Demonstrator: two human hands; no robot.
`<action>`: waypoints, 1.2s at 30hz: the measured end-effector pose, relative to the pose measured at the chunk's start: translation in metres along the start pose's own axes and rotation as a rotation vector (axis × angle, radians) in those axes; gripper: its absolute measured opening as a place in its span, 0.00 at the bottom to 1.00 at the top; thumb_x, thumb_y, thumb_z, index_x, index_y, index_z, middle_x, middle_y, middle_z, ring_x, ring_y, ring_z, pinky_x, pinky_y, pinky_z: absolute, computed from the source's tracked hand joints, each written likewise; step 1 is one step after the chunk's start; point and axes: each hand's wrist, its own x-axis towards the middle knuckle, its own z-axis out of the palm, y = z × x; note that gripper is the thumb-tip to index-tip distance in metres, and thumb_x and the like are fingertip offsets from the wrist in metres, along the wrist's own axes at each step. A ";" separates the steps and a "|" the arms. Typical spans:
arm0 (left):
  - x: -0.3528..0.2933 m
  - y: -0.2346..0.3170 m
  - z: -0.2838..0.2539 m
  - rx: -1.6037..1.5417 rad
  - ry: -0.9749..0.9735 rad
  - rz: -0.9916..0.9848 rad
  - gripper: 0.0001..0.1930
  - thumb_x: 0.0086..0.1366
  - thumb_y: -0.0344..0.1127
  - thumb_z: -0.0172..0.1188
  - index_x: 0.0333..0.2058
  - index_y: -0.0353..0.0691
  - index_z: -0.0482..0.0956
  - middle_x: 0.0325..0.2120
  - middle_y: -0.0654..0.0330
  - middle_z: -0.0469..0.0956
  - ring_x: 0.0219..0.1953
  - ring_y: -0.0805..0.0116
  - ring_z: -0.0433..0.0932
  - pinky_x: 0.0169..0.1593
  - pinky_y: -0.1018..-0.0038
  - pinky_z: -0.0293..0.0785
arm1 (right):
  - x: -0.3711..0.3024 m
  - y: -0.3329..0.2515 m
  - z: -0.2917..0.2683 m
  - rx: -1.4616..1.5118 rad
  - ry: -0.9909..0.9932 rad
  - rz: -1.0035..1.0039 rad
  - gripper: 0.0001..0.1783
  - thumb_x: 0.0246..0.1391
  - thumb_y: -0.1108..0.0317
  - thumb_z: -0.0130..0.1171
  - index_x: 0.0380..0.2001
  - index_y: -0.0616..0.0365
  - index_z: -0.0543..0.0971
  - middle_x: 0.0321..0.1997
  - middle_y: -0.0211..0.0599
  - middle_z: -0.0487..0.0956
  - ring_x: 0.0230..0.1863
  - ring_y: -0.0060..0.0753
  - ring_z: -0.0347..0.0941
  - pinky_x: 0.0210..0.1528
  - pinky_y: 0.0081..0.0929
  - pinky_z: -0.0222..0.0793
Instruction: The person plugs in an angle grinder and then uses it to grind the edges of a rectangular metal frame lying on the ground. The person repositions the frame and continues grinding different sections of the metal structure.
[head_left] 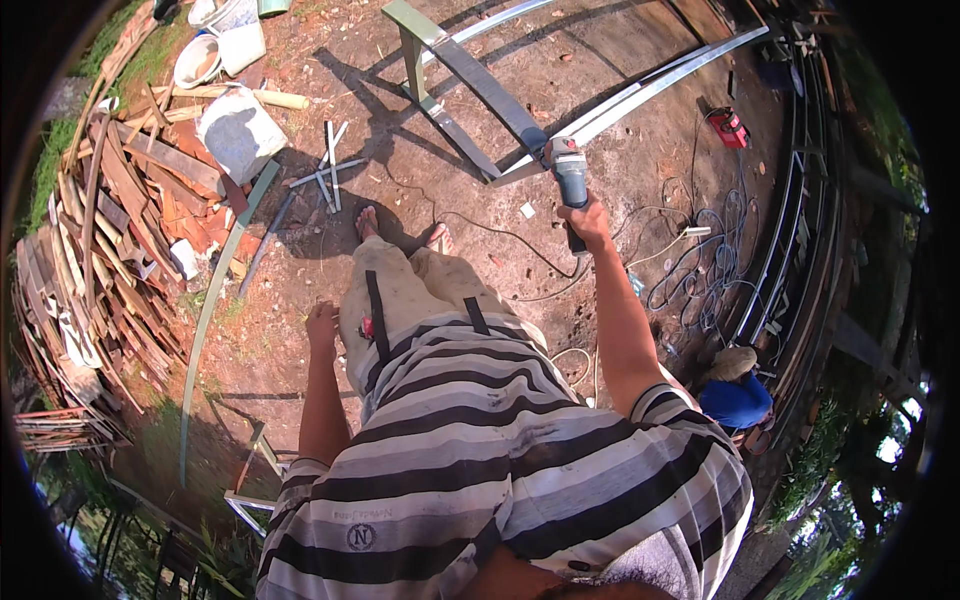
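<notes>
The blue-bodied, grey-headed angle grinder is held head-outward beside a long silvery metal bar.

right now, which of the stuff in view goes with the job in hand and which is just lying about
Seems in use:
- angle grinder, in the right hand's grip
- silver metal lengths, by the grinder's head
- low stand, its end near the grinder

Seems just lying about:
- wood pile
- crossed metal strips
- white bucket
- red case
</notes>
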 end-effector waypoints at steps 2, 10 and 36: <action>0.001 -0.024 -0.008 0.025 0.041 0.033 0.19 0.69 0.43 0.57 0.54 0.39 0.75 0.38 0.59 0.81 0.37 0.69 0.78 0.38 0.70 0.74 | 0.002 -0.007 0.004 0.122 -0.021 0.063 0.25 0.41 0.65 0.70 0.43 0.65 0.78 0.28 0.38 0.81 0.25 0.30 0.78 0.28 0.32 0.74; -0.033 -0.087 -0.011 -0.150 0.111 -0.072 0.18 0.68 0.44 0.58 0.51 0.41 0.74 0.38 0.59 0.80 0.34 0.68 0.78 0.38 0.67 0.75 | 0.015 -0.001 -0.013 0.188 -0.138 0.050 0.24 0.41 0.66 0.69 0.43 0.65 0.77 0.28 0.35 0.78 0.25 0.29 0.76 0.29 0.28 0.74; -0.357 -0.453 0.118 -0.629 0.419 -0.540 0.20 0.71 0.45 0.54 0.55 0.42 0.72 0.47 0.53 0.80 0.45 0.57 0.81 0.46 0.61 0.77 | 0.065 0.054 -0.038 0.021 -0.352 -0.221 0.20 0.39 0.60 0.71 0.31 0.65 0.82 0.26 0.34 0.82 0.25 0.31 0.77 0.31 0.31 0.75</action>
